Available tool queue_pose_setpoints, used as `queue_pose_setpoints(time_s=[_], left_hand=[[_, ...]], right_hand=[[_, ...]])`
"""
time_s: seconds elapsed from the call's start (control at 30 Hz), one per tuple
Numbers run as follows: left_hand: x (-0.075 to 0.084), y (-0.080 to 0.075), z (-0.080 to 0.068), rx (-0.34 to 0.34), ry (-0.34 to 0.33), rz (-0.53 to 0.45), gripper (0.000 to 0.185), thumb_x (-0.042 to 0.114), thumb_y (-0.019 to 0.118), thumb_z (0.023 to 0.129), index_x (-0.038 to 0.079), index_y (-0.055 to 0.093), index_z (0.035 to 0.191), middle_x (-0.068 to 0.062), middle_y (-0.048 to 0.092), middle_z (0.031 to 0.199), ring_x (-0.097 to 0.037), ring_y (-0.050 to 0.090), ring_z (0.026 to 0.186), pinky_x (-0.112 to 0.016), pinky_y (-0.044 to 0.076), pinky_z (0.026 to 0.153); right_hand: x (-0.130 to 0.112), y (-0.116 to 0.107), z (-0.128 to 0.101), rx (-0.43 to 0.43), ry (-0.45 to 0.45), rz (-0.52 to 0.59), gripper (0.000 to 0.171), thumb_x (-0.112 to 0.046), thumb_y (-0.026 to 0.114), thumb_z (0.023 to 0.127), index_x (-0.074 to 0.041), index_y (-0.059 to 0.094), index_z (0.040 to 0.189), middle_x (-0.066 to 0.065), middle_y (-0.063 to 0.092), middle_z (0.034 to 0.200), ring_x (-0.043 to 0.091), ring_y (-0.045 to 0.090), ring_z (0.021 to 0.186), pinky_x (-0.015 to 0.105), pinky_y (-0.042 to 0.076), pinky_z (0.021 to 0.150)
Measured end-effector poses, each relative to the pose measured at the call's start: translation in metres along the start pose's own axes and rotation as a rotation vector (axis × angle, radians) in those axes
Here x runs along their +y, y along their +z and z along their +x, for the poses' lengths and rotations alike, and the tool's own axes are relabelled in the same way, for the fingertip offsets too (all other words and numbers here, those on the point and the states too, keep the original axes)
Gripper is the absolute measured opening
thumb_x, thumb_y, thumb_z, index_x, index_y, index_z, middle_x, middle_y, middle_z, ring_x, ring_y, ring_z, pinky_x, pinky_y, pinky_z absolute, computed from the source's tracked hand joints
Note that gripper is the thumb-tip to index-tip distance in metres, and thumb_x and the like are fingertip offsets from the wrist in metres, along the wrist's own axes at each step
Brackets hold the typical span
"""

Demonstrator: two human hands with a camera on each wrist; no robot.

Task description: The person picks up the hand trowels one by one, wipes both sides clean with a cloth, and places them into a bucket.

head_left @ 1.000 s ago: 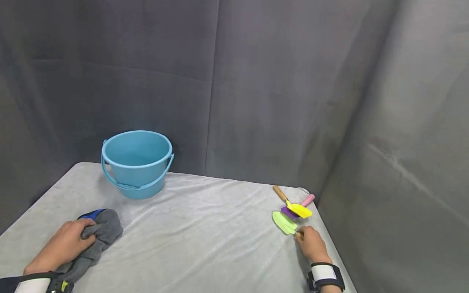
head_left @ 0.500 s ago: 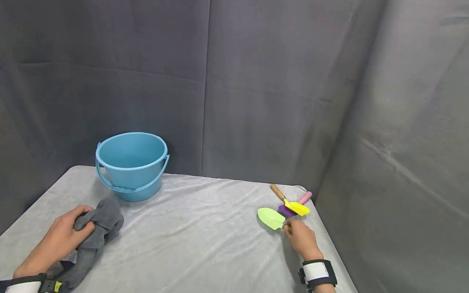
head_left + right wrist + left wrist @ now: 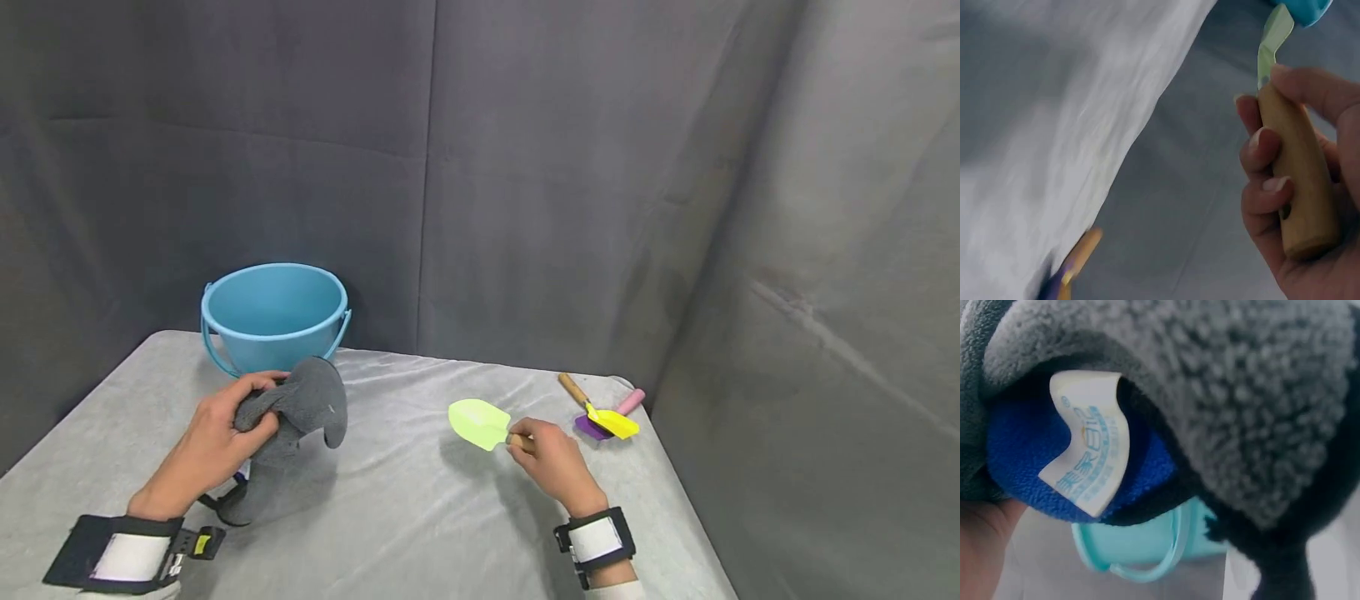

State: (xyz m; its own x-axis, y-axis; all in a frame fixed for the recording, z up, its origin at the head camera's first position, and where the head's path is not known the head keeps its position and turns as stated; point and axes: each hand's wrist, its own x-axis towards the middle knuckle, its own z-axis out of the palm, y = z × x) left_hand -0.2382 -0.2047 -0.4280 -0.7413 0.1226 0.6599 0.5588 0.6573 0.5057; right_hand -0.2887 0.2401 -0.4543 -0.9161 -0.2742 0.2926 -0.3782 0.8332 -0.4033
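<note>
Green trowel [image 3: 478, 423] shifted left, gray plush [image 3: 315, 398] partly hiding bucket [image 3: 273, 352]

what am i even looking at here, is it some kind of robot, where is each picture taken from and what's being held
There is no robot here, just a person working bare-handed. The wide view comes from a camera worn on the head, looking forward and down; the two close views come from a camera on each wrist.

The left hand grips a grey fleecy item; the left wrist view shows its blue part and white label. The right hand holds a light green trowel by its wooden handle, above the table.

On the pale cloth stands a blue bucket, and at the right a yellow trowel lies across a purple trowel.
</note>
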Motion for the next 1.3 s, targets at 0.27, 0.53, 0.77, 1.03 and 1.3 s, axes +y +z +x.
queue_pose_setpoints(time_s=[0.27, 0.53, 0.77, 1.03, 1.3], left_hand=[[0.019, 0.038, 0.016, 0.039, 0.054, -0.042, 0.033, -0.008, 0.064, 0.088, 0.004, 0.061, 0.118, -0.013, 0.066, 0.129, -0.03, 0.063, 0.114, -0.019, 0.046, 0.094], [0.04, 0.074, 0.025, -0.006, 0.225, 0.045, 0.04, 0.003, 0.073, 0.087, 0.01, 0.068, 0.126, -0.009, 0.065, 0.132, -0.028, 0.06, 0.118, -0.045, 0.051, 0.096], [0.054, 0.101, 0.026, -0.065, 0.318, 0.087, 0.05, 0.013, 0.078, 0.081, 0.013, 0.069, 0.129, -0.011, 0.062, 0.136, -0.028, 0.059, 0.12, -0.047, 0.052, 0.096], [0.063, 0.127, 0.013, -0.223, 0.267, 0.157, 0.069, 0.043, 0.078, 0.082, 0.024, 0.058, 0.145, -0.01, 0.05, 0.152, -0.038, 0.047, 0.136, -0.063, 0.04, 0.107], [0.076, 0.145, 0.017, -0.233, 0.249, 0.252, 0.07, 0.043, 0.086, 0.075, 0.025, 0.064, 0.139, -0.008, 0.06, 0.139, -0.033, 0.055, 0.122, -0.053, 0.049, 0.093]], right_hand=[[-0.049, 0.015, 0.021, -0.048, -0.17, 0.022, 0.018, -0.02, 0.082, 0.086, -0.015, 0.077, 0.103, -0.004, 0.075, 0.098, 0.007, 0.064, 0.083, 0.031, 0.053, 0.071], [-0.068, 0.023, 0.022, -0.093, -0.217, 0.053, 0.021, -0.02, 0.083, 0.086, -0.014, 0.079, 0.106, -0.005, 0.076, 0.101, 0.007, 0.067, 0.089, 0.033, 0.056, 0.076], [-0.072, 0.023, 0.025, -0.118, -0.272, 0.125, 0.021, -0.02, 0.081, 0.088, -0.014, 0.079, 0.107, -0.005, 0.076, 0.1, 0.004, 0.065, 0.083, 0.028, 0.055, 0.073], [-0.074, 0.023, 0.023, -0.117, -0.279, 0.16, 0.013, -0.018, 0.078, 0.091, -0.015, 0.079, 0.104, -0.006, 0.076, 0.091, 0.0, 0.065, 0.078, 0.022, 0.054, 0.069], [-0.069, 0.012, 0.02, -0.119, -0.251, 0.13, 0.009, -0.017, 0.079, 0.089, -0.014, 0.079, 0.098, -0.008, 0.069, 0.078, 0.001, 0.056, 0.065, 0.022, 0.048, 0.058]])
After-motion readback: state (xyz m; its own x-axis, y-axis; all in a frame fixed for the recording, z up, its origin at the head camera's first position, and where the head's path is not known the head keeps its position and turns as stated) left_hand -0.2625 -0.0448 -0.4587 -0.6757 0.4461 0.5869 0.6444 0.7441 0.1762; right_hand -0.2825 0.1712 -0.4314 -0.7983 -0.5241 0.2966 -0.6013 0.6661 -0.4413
